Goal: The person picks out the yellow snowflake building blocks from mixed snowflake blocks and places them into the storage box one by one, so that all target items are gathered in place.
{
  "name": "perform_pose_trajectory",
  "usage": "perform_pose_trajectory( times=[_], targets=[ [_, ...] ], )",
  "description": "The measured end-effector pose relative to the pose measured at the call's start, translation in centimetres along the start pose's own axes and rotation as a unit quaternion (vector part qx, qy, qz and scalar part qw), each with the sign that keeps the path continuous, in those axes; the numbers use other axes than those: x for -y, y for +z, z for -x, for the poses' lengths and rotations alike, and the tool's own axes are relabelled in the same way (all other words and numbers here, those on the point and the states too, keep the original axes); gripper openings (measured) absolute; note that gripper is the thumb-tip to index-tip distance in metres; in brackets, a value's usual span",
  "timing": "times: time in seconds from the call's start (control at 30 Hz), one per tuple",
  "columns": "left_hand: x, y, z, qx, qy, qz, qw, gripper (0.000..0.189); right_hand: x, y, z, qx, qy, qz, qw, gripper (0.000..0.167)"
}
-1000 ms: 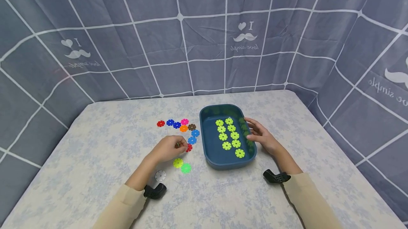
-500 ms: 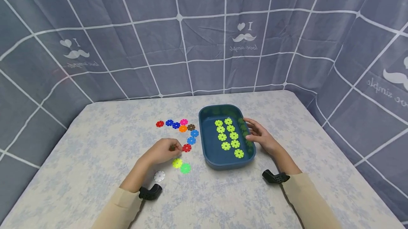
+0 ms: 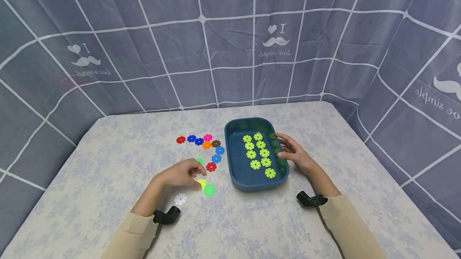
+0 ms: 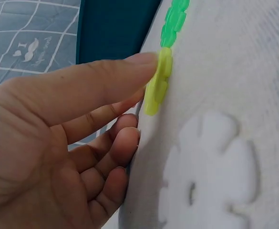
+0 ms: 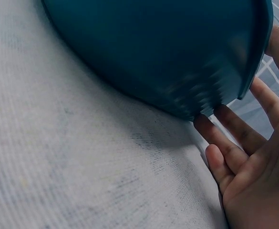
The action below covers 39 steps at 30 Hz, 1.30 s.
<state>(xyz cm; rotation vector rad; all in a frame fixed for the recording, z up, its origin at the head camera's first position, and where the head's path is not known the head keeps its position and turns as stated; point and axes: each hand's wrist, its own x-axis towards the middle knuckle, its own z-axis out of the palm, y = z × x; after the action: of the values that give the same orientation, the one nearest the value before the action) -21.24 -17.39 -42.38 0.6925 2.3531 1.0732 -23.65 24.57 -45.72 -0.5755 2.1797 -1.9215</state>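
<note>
In the head view my left hand (image 3: 181,174) is low over the table, thumb and fingers spread apart around a yellow snowflake building disc (image 3: 202,183). The left wrist view has the thumb tip right at the disc's edge. A light green disc (image 3: 209,190) lies beside the yellow one. Another green disc (image 3: 199,161), partly hidden by the hand, and a red disc (image 3: 211,167) lie just beyond the fingers. My right hand (image 3: 297,155) rests against the right side of a dark teal plastic box (image 3: 242,185), its extended fingers (image 5: 215,136) touching the outer wall.
Inside the box, several yellow-green discs (image 3: 264,153) lie in two rows. Blue discs (image 3: 216,158), a brown disc (image 3: 216,143), an orange disc (image 3: 207,145) and a pink disc (image 3: 207,137) form a line left of it. A white disc (image 3: 180,199) lies near the left wrist.
My left hand has drawn back from the red disc, and its gathered fingers have spread at the yellow disc. A green disc now shows beyond them. The right hand and box have stayed put.
</note>
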Motion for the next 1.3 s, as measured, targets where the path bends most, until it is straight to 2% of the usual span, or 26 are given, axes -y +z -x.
perform_pose_trajectory(
  times=[0.13,0.3,0.53,0.73,1.3],
  targets=[
    [-0.16,0.13,0.03,-0.006,-0.002,-0.014,0.9999,0.033,-0.01,-0.02,-0.02,0.002,0.001,-0.002,1.0,0.071],
    [-0.19,0.12,0.14,-0.012,0.0,-0.023,0.9997,0.026,0.01,-0.02,-0.05,0.001,0.0,-0.003,1.0,0.071],
    [-0.14,0.05,0.16,-0.007,0.006,-0.032,0.9995,0.027,0.11,-0.02,-0.02,-0.001,-0.001,-0.008,1.0,0.07],
    [-0.19,-0.04,0.24,0.006,0.006,-0.009,0.9999,0.025,0.07,0.01,0.01,0.001,-0.004,-0.011,0.9999,0.07],
    [0.38,-0.39,0.47,0.005,-0.014,0.041,0.999,0.017,0.1,0.04,-0.03,0.0,-0.001,-0.007,1.0,0.07]
  ],
)
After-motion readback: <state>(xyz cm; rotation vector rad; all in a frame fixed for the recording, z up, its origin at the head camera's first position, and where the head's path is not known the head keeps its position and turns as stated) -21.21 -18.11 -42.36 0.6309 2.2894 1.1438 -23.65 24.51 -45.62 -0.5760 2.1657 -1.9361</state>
